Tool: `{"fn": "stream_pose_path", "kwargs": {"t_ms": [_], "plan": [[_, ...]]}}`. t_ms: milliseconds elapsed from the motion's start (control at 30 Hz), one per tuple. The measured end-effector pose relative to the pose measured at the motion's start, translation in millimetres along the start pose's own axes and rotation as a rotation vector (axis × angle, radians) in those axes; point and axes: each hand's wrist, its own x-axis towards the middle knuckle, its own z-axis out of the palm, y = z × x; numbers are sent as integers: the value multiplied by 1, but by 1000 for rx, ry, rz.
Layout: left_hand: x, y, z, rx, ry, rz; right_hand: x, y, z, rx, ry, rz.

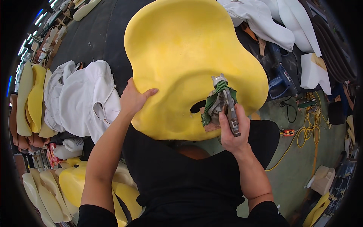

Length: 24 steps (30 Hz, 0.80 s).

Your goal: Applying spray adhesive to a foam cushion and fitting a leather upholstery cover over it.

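Note:
A large yellow foam seat cushion lies on the dark work table in front of me, its near edge over my lap. My left hand grips the cushion's lower left edge, thumb on top. My right hand is closed around the handle of a metal spray gun wrapped in green tape. The gun's nozzle points at the cushion's surface, beside a dark oval hole near the lower edge.
White fabric covers lie left of the cushion, more white covers at the top right. A blue power tool rests right of the cushion. Stacked yellow foam pieces fill the left side. Yellow cable coils on the green floor.

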Motion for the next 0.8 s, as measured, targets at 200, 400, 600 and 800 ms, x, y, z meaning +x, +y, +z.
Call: {"fn": "stream_pose_path", "kwargs": {"t_ms": [200, 400, 600, 800], "plan": [[1, 4, 0, 21, -13, -21, -2, 19, 3, -1, 16, -124], [-3, 6, 0, 11, 8, -16, -3, 17, -9, 39, -34, -55], [-9, -3, 4, -1, 40, 25, -27, 42, -19, -54, -15, -197], [-13, -9, 3, 51, 86, 26, -40, 31, -16, -25, 8, -287]]}}
